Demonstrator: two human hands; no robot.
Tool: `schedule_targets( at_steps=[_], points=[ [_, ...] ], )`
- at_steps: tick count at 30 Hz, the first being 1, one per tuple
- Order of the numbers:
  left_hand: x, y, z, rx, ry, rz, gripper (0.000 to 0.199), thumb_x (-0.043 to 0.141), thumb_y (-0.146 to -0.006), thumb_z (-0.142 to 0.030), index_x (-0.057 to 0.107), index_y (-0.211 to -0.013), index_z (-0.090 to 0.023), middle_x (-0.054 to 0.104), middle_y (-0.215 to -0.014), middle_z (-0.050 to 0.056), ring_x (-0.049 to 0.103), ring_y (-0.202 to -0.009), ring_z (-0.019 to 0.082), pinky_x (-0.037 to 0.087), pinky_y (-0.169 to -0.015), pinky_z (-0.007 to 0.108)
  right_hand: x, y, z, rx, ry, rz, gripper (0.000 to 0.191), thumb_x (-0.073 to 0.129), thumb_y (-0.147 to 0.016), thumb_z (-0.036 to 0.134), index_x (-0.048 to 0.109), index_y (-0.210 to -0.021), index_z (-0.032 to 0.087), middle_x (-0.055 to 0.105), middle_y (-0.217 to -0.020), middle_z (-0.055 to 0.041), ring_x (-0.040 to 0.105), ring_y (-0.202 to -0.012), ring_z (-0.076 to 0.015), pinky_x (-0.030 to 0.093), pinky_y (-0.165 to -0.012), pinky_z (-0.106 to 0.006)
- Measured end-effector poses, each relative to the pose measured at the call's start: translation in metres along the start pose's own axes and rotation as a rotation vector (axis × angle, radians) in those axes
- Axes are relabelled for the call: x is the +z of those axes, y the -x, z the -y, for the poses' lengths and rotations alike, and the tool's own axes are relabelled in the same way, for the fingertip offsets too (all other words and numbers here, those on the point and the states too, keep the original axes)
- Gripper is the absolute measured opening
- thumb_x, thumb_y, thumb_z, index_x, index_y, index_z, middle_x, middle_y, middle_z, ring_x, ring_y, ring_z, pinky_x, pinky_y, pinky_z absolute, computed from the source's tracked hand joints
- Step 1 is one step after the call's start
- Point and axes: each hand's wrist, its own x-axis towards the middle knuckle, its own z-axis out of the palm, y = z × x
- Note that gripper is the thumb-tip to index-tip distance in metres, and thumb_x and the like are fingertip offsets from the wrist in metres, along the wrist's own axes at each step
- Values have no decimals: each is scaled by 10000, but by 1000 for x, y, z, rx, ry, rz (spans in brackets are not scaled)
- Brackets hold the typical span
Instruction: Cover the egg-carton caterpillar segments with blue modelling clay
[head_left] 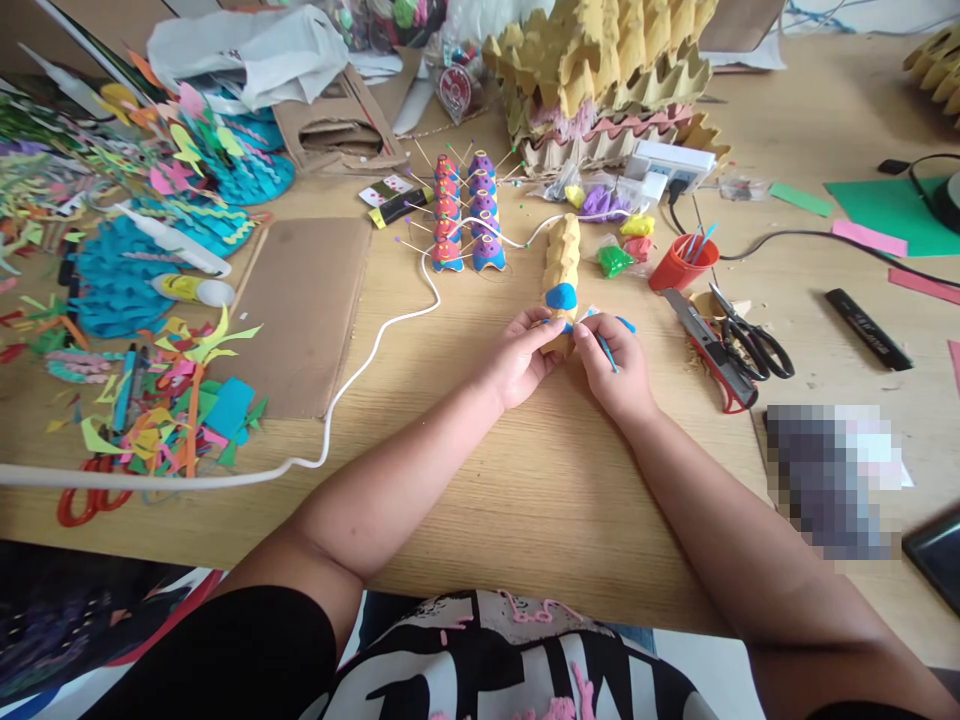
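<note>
A narrow yellow egg-carton strip (562, 252) lies lengthwise in front of me, with blue clay (561, 296) covering one bump near its close end. My left hand (521, 358) is closed round that close end, thumb on top. Against its right side, my right hand (613, 368) pinches near the tip of the strip, and a thin blue tool (607, 352) sticks out between its fingers. Both hands' fingertips nearly meet over some blue at the end. Beyond to the left stand two finished-looking strips, one red and blue (447, 215), one purple and blue (484, 212).
A white cord (375, 345) crosses the table on the left, beside a cardboard sheet (304, 315) and paper scraps (169, 410). Bagged clay (615, 260), a red cup (682, 262), a cutter (712, 350) and scissors (754, 340) lie right. Egg cartons (600, 60) stack behind.
</note>
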Motion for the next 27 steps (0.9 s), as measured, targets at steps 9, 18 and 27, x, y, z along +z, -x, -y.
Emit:
schedule_targets(
  at_steps=[9, 18, 27],
  points=[
    [-1, 0, 0, -5, -21, -22, 328, 952, -832, -155, 649, -933, -230, 777, -933, -60, 724, -873, 108, 466, -773, 253, 0, -1, -5, 31, 32, -63, 676, 567, -970, 911, 543, -781, 263, 524, -712, 19, 490, -704, -173, 448, -698, -358],
    [-1, 0, -1, -6, -14, 2, 311, 937, -843, -154, 652, -939, -232, 780, -951, -63, 725, -885, 105, 473, -772, 249, 0, -2, -2, 36, 13, 23, 681, 601, -945, 921, 510, -799, 262, 481, -727, 31, 451, -695, -160, 444, -708, -356],
    [-1, -1, -2, -15, 28, -3, 273, 912, -872, -129, 666, -937, -229, 779, -897, -60, 721, -815, 90, 487, -724, 232, 0, 0, -12, 125, -11, -60, 676, 542, -959, 937, 506, -821, 276, 537, -737, 21, 495, -724, -174, 432, -689, -352]
  ],
)
